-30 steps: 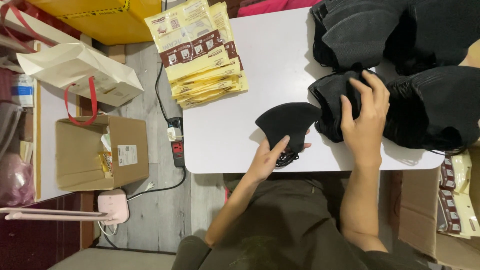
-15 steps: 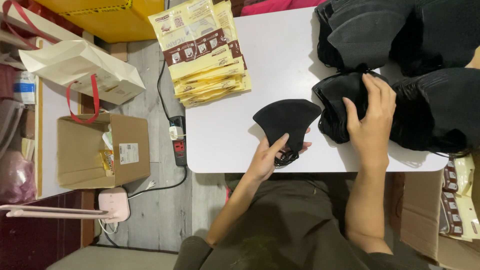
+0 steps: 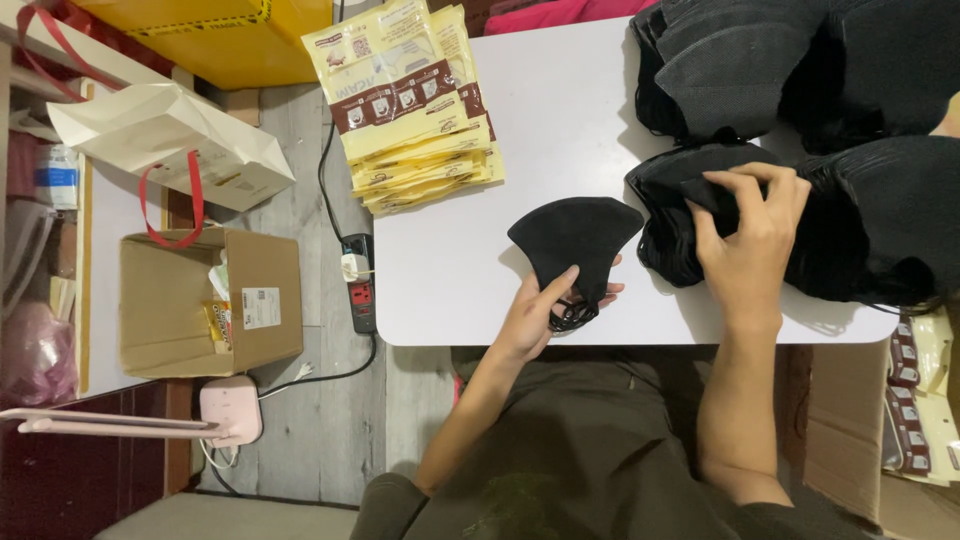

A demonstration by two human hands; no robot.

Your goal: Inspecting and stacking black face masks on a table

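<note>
Black fabric dominates the scene: a folded black face mask (image 3: 577,238) is lying on the white counter (image 3: 560,110) near its front edge, its ear loops bunched at the lower tip. The left hand (image 3: 545,315) is pinching that lower tip, fingers (image 3: 556,290) closing narrowly on the mask and its loops. The right hand (image 3: 750,245) is resting palm-down on a stack of black masks (image 3: 665,215) just to the right of the single mask, its fingers curling over the top piece; whether they are gripping it cannot be told. Larger heaps of black masks (image 3: 850,70) are filling the far right part of the counter, touching the stack under the right hand. A fanned pile of yellow packets (image 3: 410,110) with brown bands is overhanging the counter's left edge, well apart from the single mask. On the floor to the left are sitting an open cardboard box (image 3: 215,300), a white paper bag (image 3: 165,140) with red handles, and a power strip (image 3: 358,280) with its cable.
</note>
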